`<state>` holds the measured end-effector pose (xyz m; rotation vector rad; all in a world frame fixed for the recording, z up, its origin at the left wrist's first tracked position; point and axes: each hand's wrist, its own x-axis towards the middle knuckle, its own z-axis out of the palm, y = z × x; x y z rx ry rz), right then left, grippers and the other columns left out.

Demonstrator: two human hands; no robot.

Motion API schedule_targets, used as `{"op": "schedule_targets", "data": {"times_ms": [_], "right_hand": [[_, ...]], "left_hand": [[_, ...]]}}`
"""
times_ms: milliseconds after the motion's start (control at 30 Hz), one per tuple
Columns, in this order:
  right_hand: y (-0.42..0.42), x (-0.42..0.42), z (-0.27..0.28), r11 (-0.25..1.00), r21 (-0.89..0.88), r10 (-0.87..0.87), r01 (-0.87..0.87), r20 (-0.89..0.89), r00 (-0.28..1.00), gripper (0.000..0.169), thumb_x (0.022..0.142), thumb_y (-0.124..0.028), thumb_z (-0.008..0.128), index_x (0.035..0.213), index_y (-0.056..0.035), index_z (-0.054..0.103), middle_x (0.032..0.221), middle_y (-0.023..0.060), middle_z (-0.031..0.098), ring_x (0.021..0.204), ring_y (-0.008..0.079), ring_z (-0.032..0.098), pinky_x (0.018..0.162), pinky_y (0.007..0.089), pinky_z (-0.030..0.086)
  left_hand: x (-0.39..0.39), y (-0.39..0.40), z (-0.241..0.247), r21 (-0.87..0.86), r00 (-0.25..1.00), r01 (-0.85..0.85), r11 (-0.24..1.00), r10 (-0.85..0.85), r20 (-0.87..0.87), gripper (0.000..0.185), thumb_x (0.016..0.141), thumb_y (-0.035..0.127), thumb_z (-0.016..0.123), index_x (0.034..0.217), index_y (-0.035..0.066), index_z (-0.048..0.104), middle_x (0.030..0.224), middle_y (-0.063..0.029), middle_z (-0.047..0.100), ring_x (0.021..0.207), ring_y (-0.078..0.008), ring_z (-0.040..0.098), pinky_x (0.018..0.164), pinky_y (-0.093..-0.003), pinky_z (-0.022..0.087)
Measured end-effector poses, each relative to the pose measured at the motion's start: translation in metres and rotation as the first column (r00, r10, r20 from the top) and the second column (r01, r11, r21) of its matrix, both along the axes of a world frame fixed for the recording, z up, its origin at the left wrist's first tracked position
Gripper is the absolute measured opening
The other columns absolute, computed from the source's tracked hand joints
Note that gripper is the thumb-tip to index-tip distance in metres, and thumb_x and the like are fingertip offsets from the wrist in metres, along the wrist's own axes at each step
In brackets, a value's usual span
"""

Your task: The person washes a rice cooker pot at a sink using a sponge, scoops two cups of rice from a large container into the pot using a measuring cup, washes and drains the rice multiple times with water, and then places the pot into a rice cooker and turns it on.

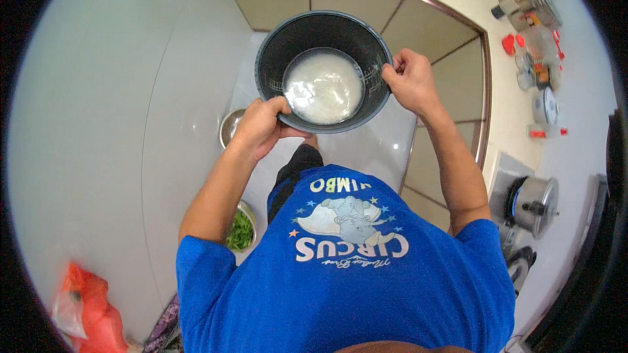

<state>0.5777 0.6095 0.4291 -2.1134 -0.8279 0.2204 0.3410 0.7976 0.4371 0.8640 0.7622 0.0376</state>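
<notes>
Between both hands hangs a dark rice-cooker inner pot [314,29], held above the floor in front of my body. Whitish rice under cloudy water [324,86] covers its bottom, and light glints off the surface. Level marks show on the inner wall. My left hand [267,125] grips the near left rim, thumb over the edge and fingers beneath. At the right rim, my right hand [409,76] pinches the edge, its fingertips partly hidden behind the pot.
A metal bowl [229,127] and a bowl of chopped greens [240,230] are low at my left. On the right, the counter [505,83] carries jars, a steel container [527,5] and a lidded pot [535,206] on a stove. Red plastic bags [93,309] appear lower left.
</notes>
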Motion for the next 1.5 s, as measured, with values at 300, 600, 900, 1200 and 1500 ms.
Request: {"op": "schedule_targets", "data": {"times_ms": [300, 600, 900, 1200, 1500], "right_hand": [[0.146, 0.109, 0.037, 0.998, 0.028, -0.059, 0.06, -0.038, 0.998, 0.023, 0.075, -0.017, 0.066, 0.066, 0.0018, 0.055, 0.057, 0.0165, 0.055, 0.054, 0.0206, 0.054, 0.054, 0.0385, 0.047], [0.306, 0.235, 0.062, 0.994, 0.106, -0.005, 0.007, -0.022, 1.0, 0.025, 0.072, -0.018, 0.066, 0.062, 0.0028, 0.056, 0.058, 0.0213, 0.06, 0.056, 0.0295, 0.062, 0.06, 0.0418, 0.051], [0.451, 0.357, 0.109, 0.983, 0.142, 0.096, -0.114, 0.127, 0.987, 0.031, 0.071, -0.021, 0.065, 0.063, 0.0094, 0.062, 0.065, 0.0311, 0.061, 0.066, 0.0435, 0.066, 0.066, 0.0474, 0.053], [0.554, 0.452, 0.128, 0.982, 0.145, 0.114, -0.122, 0.062, 0.992, 0.021, 0.078, -0.009, 0.066, 0.066, 0.0025, 0.053, 0.059, 0.0143, 0.061, 0.053, 0.0203, 0.065, 0.049, 0.034, 0.053], [0.614, 0.501, 0.108, 0.996, 0.088, 0.005, -0.008, 0.03, 1.0, 0.027, 0.073, -0.019, 0.065, 0.062, 0.0047, 0.056, 0.062, 0.024, 0.061, 0.06, 0.0354, 0.063, 0.066, 0.044, 0.052]], "left_hand": [[0.13, 0.158, 0.046, 0.193, 0.996, 0.08, 0.978, -0.07, -0.055, 0.038, 0.088, 0.01, 0.047, 0.107, -0.023, 0.051, 0.093, -0.0307, 0.065, 0.076, -0.04, 0.071, 0.063, -0.043, 0.065], [0.249, 0.305, 0.087, 0.379, 0.987, 0.057, 0.924, 0.004, -0.16, 0.036, 0.088, 0.01, 0.047, 0.104, -0.021, 0.051, 0.088, -0.0304, 0.065, 0.066, -0.0387, 0.071, 0.057, -0.0408, 0.064], [0.357, 0.435, 0.116, 0.65, 0.952, -0.036, 0.759, 0.224, -0.209, 0.029, 0.081, 0.007, 0.052, 0.096, -0.018, 0.054, 0.084, -0.0256, 0.064, 0.071, -0.0334, 0.07, 0.056, -0.0406, 0.064], [0.456, 0.528, 0.138, 0.784, 0.953, -0.027, 0.62, 0.253, -0.167, 0.031, 0.08, 0.008, 0.053, 0.101, -0.015, 0.053, 0.091, -0.0221, 0.064, 0.066, -0.0296, 0.068, 0.058, -0.0396, 0.065], [0.517, 0.608, 0.111, 0.945, 0.963, 0.084, 0.315, 0.218, -0.158, 0.036, 0.083, 0.008, 0.061, 0.096, -0.022, 0.046, 0.072, -0.0279, 0.063, 0.053, -0.0304, 0.067, 0.044, -0.0385, 0.054]]}}
